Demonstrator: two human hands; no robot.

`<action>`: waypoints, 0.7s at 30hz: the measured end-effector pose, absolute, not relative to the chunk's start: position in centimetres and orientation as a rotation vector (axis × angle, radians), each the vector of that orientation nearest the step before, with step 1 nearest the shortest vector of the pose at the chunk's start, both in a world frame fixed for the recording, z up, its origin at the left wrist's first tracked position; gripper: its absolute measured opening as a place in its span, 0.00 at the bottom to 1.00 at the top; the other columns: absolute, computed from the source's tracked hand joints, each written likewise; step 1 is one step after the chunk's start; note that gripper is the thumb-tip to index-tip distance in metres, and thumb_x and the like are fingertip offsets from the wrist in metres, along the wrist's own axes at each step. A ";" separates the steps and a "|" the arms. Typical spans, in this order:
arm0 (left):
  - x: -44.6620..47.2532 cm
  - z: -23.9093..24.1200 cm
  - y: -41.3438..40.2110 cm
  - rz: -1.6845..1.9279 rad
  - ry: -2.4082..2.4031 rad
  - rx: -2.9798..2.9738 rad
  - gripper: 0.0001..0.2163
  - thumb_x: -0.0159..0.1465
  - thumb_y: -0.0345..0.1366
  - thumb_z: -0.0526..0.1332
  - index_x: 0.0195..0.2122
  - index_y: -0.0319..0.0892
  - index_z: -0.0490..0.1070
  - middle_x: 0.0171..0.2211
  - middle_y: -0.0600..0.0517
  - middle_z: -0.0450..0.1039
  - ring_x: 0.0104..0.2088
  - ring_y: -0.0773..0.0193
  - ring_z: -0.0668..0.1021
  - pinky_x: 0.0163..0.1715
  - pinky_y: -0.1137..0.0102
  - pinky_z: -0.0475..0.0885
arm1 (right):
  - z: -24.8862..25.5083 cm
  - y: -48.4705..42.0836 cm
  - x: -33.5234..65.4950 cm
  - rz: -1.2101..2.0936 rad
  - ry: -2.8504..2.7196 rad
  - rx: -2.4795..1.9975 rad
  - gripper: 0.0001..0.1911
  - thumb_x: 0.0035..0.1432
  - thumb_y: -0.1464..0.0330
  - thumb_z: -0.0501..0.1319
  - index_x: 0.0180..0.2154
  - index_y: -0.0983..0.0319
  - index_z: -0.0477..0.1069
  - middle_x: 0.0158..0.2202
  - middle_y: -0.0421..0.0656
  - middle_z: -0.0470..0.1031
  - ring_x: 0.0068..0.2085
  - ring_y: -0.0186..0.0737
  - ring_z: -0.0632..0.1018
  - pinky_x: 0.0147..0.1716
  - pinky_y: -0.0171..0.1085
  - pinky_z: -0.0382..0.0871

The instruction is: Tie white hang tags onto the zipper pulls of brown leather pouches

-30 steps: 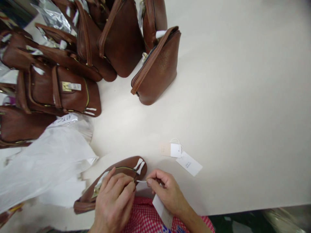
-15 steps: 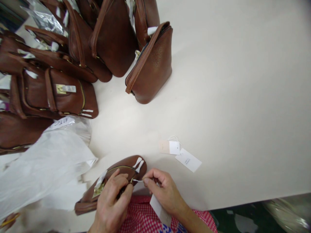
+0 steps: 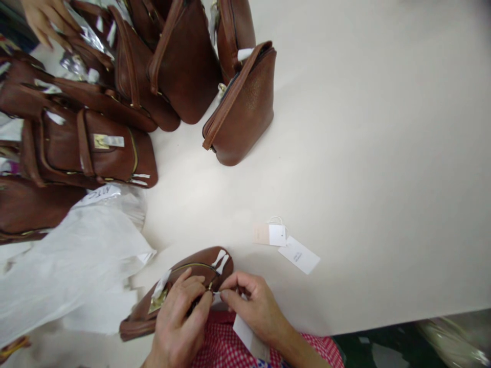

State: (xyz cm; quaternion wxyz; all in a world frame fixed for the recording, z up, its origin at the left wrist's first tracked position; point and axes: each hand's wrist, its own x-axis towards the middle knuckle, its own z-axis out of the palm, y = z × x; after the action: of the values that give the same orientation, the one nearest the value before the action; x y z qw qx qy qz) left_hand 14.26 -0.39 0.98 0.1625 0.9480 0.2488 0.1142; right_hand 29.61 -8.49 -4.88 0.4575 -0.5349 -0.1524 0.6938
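A small brown leather handbag lies at the table's front edge, with a zipper, a gold clasp and white wrapped pulls. My left hand is closed on the bag near a metal ring; its fingertips partly hide that spot. Close beside it, my right hand pinches a thin white string at the bag's ring. A white hang tag dangles under my right hand. Further up the table lie a beige and white tag and a white card tag with a looped string.
Several brown handbags crowd the upper left. One brown pouch stands at their right end. White tissue paper and a clear plastic bag lie at left. Another person's hand reaches in at the top left corner.
My right hand has moved left, closer to my left hand, and less string shows between them. Another person's hand has appeared over the bags at top left.
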 end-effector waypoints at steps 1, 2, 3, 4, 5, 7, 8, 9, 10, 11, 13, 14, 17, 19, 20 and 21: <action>14.2 1.0 -0.4 0.323 0.708 2.698 0.13 0.61 0.16 0.56 0.39 0.37 0.73 0.38 0.48 0.72 0.47 0.60 0.77 0.56 0.55 0.74 | -4.9 -8.5 29.5 1.706 -0.370 -1.322 0.06 0.51 0.69 0.61 0.27 0.62 0.76 0.20 0.35 0.70 0.24 0.32 0.67 0.25 0.33 0.59; 14.1 0.9 -0.4 0.319 0.705 2.691 0.13 0.61 0.16 0.56 0.39 0.37 0.73 0.39 0.47 0.72 0.47 0.59 0.76 0.56 0.55 0.74 | -4.9 -8.5 29.4 1.699 -0.365 -1.329 0.06 0.51 0.69 0.61 0.27 0.62 0.76 0.20 0.35 0.70 0.24 0.32 0.67 0.25 0.33 0.59; 14.0 0.9 -0.5 0.315 0.703 2.685 0.13 0.61 0.15 0.56 0.40 0.36 0.73 0.39 0.47 0.71 0.48 0.59 0.76 0.57 0.55 0.73 | -4.9 -8.5 29.3 1.692 -0.359 -1.334 0.06 0.51 0.69 0.61 0.27 0.62 0.76 0.20 0.35 0.70 0.24 0.32 0.67 0.25 0.33 0.59; 13.9 0.8 -0.5 0.313 0.699 2.680 0.13 0.61 0.15 0.57 0.41 0.36 0.73 0.39 0.47 0.71 0.48 0.59 0.76 0.57 0.54 0.73 | -4.9 -8.5 29.2 1.688 -0.350 -1.336 0.05 0.52 0.69 0.61 0.27 0.62 0.76 0.20 0.35 0.70 0.24 0.32 0.67 0.25 0.33 0.59; 13.9 0.8 -0.6 0.313 0.697 2.676 0.12 0.61 0.15 0.57 0.41 0.35 0.73 0.39 0.47 0.71 0.48 0.59 0.75 0.58 0.54 0.72 | -4.9 -8.5 29.1 1.684 -0.342 -1.337 0.05 0.52 0.69 0.61 0.27 0.62 0.76 0.20 0.35 0.70 0.24 0.32 0.67 0.26 0.33 0.59; 14.0 0.8 -0.6 0.314 0.698 2.671 0.12 0.61 0.16 0.58 0.41 0.35 0.73 0.39 0.47 0.71 0.48 0.60 0.75 0.59 0.55 0.71 | -5.0 -8.3 28.9 1.673 -0.334 -1.339 0.05 0.52 0.69 0.62 0.26 0.62 0.76 0.21 0.35 0.71 0.24 0.32 0.67 0.26 0.33 0.60; 14.1 0.9 -0.6 0.305 0.707 2.668 0.11 0.62 0.16 0.58 0.41 0.35 0.73 0.39 0.47 0.71 0.48 0.60 0.76 0.59 0.55 0.71 | -5.0 -8.2 28.8 1.670 -0.333 -1.340 0.05 0.52 0.69 0.62 0.26 0.62 0.76 0.21 0.35 0.71 0.25 0.32 0.67 0.26 0.33 0.60; 14.3 1.1 -0.6 0.294 0.723 2.668 0.11 0.62 0.17 0.57 0.41 0.36 0.73 0.39 0.47 0.71 0.48 0.60 0.76 0.59 0.56 0.71 | -5.0 -8.1 28.7 1.670 -0.335 -1.340 0.05 0.52 0.69 0.62 0.26 0.62 0.76 0.21 0.36 0.71 0.25 0.33 0.68 0.27 0.33 0.60; 14.4 1.4 -0.5 0.274 0.744 2.667 0.10 0.64 0.19 0.57 0.41 0.37 0.73 0.40 0.47 0.71 0.48 0.60 0.76 0.58 0.57 0.72 | -5.0 -8.0 28.7 1.673 -0.336 -1.340 0.05 0.52 0.69 0.62 0.26 0.62 0.76 0.22 0.36 0.72 0.25 0.33 0.68 0.27 0.33 0.61; 14.5 1.7 -0.5 0.243 0.772 2.656 0.09 0.65 0.21 0.57 0.41 0.38 0.73 0.41 0.46 0.71 0.48 0.60 0.76 0.57 0.59 0.73 | -5.0 -8.0 28.7 1.677 -0.335 -1.342 0.06 0.52 0.68 0.62 0.27 0.62 0.76 0.22 0.37 0.73 0.26 0.33 0.69 0.27 0.33 0.61; 14.5 2.5 -0.1 0.141 0.821 2.595 0.07 0.67 0.29 0.58 0.44 0.40 0.73 0.46 0.44 0.72 0.50 0.58 0.76 0.52 0.64 0.77 | -5.0 -7.9 28.8 1.685 -0.340 -1.344 0.06 0.51 0.68 0.62 0.27 0.62 0.77 0.24 0.39 0.75 0.27 0.35 0.70 0.29 0.34 0.63; 14.3 2.9 0.2 0.079 0.845 2.547 0.09 0.68 0.33 0.58 0.47 0.41 0.72 0.49 0.43 0.72 0.51 0.57 0.76 0.51 0.65 0.78 | -5.0 -7.9 28.8 1.683 -0.349 -1.347 0.06 0.51 0.68 0.62 0.27 0.62 0.77 0.25 0.40 0.76 0.28 0.36 0.71 0.30 0.35 0.64; 13.7 3.9 1.5 -0.038 0.990 2.411 0.15 0.69 0.37 0.53 0.56 0.43 0.67 0.58 0.42 0.69 0.56 0.55 0.75 0.51 0.64 0.77 | -4.9 -8.0 28.8 1.670 -0.383 -1.349 0.07 0.51 0.69 0.61 0.27 0.63 0.77 0.26 0.42 0.78 0.29 0.38 0.74 0.31 0.36 0.65; 13.4 4.4 2.7 -0.092 1.033 2.357 0.17 0.70 0.34 0.50 0.59 0.47 0.66 0.60 0.46 0.68 0.56 0.57 0.75 0.52 0.63 0.76 | -4.9 -8.1 28.7 1.669 -0.392 -1.346 0.07 0.51 0.69 0.60 0.27 0.63 0.77 0.26 0.42 0.79 0.29 0.39 0.74 0.31 0.36 0.65; 13.5 4.7 3.4 -0.125 1.001 2.330 0.18 0.70 0.32 0.49 0.58 0.49 0.67 0.59 0.47 0.69 0.55 0.58 0.76 0.52 0.65 0.77 | -4.8 -8.1 28.6 1.666 -0.394 -1.350 0.08 0.52 0.68 0.60 0.27 0.63 0.77 0.25 0.42 0.78 0.28 0.39 0.73 0.30 0.36 0.64; 13.8 5.0 4.1 -0.162 0.940 2.299 0.18 0.70 0.32 0.49 0.58 0.49 0.68 0.58 0.48 0.71 0.54 0.59 0.77 0.51 0.66 0.77 | -4.8 -8.1 28.5 1.663 -0.398 -1.354 0.08 0.52 0.68 0.60 0.26 0.63 0.77 0.25 0.42 0.78 0.28 0.38 0.73 0.30 0.36 0.64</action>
State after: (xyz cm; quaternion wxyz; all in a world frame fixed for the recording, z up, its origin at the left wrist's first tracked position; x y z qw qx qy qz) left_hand 13.80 4.15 4.97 0.3205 0.8749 0.3578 -0.0615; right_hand 28.53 -8.11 -4.84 0.4620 -0.5504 -0.1616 0.6764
